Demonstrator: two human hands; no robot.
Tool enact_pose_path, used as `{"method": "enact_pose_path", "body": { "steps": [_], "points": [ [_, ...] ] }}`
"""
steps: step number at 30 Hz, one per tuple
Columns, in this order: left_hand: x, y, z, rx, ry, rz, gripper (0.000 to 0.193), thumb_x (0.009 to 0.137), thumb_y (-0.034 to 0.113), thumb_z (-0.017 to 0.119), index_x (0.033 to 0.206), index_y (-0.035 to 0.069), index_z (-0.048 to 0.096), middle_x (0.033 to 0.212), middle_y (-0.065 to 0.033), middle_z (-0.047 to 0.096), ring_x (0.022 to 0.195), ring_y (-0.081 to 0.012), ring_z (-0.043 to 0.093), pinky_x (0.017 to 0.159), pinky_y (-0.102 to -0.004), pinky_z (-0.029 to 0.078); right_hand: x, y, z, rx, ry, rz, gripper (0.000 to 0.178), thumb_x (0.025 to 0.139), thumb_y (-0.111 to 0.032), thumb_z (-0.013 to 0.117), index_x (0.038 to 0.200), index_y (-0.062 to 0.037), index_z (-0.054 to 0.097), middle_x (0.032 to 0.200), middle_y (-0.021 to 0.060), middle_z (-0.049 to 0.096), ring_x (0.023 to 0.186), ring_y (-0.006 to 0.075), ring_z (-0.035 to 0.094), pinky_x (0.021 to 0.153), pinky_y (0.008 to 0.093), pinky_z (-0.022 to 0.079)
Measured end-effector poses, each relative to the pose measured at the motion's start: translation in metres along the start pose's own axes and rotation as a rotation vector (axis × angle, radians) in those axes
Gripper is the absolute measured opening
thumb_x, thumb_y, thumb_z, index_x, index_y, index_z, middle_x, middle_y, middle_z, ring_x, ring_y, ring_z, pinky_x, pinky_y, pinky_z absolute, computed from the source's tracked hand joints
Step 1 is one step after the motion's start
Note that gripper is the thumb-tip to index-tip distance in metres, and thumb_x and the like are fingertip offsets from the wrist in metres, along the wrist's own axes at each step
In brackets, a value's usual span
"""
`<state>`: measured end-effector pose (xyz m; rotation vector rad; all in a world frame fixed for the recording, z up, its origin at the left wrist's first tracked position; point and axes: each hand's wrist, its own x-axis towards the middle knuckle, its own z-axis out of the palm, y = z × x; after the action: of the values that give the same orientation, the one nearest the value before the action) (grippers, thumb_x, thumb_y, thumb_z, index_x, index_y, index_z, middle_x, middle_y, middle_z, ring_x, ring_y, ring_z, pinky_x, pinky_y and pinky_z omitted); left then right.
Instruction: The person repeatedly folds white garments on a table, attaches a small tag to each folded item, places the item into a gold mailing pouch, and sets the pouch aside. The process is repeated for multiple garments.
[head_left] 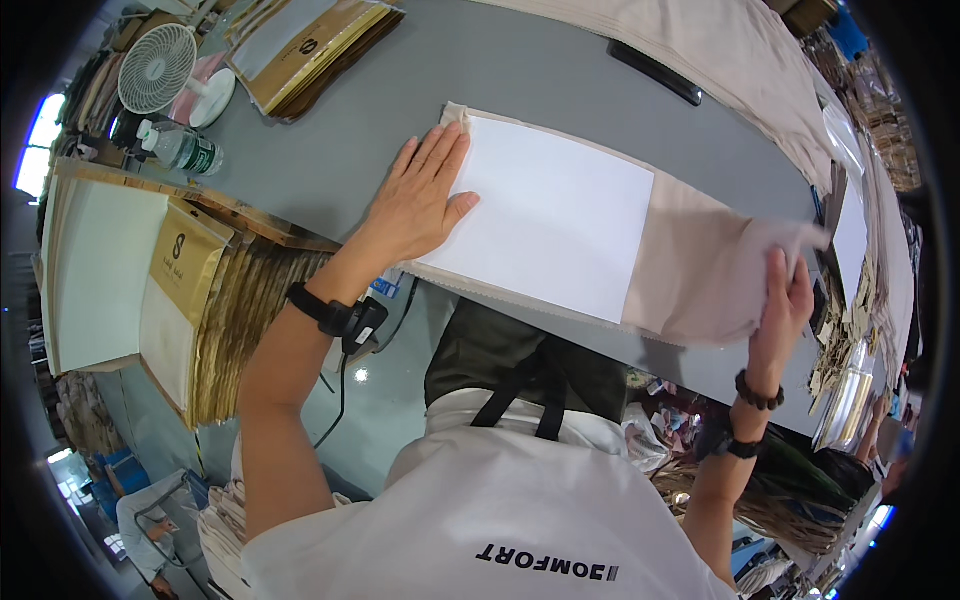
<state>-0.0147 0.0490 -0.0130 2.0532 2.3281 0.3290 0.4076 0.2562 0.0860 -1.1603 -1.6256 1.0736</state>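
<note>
A flat white rectangular sheet [550,220], stiff like card, lies on a folded beige garment [690,255] on the grey table. My left hand [420,195] lies flat with fingers stretched, pressing on the garment and the sheet's left edge. At the right end, my right hand [785,290] grips the beige fabric, which is lifted and curled over there and blurred by motion. Part of the right-hand fingers is hidden by the cloth. Black bands circle both wrists, and a cable runs down near the left one.
A stack of gold packaging bags [310,60] rests at the back left, beside a white fan [160,70] and a plastic bottle [185,148]. An open box of gold bags [215,310] stands at the left. More beige fabric [720,60] and a black bar [655,72] lie at the far side.
</note>
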Motion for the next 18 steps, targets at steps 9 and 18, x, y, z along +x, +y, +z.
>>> {"method": "enact_pose_path", "body": {
  "steps": [9, 18],
  "points": [
    [-0.001, 0.002, -0.005, -0.053, -0.013, -0.012, 0.079, 0.107, 0.049, 0.051, 0.166, 0.001, 0.029, 0.173, -0.0192, 0.027, 0.161, -0.0366, 0.022, 0.132, -0.0528, 0.015, -0.039, -0.056, 0.230, -0.133, -0.741, -0.331, 0.038, 0.101, -0.024, 0.075, 0.129, 0.0003, 0.070, 0.103, 0.0202, 0.075, 0.076, 0.0267, 0.071, 0.073, 0.0349, 0.057],
    [-0.012, -0.016, 0.010, -0.196, 0.149, 0.117, 0.069, 0.099, 0.032, 0.057, 0.161, 0.005, 0.041, 0.171, -0.0176, 0.033, 0.162, -0.0342, 0.021, 0.133, -0.0540, 0.014, -0.009, -0.036, 0.269, -0.168, -0.769, -0.515, 0.023, 0.101, -0.009, 0.066, 0.119, 0.0023, 0.074, 0.111, 0.0211, 0.073, 0.085, 0.0380, 0.072, 0.077, 0.0435, 0.057]
  ]
}}
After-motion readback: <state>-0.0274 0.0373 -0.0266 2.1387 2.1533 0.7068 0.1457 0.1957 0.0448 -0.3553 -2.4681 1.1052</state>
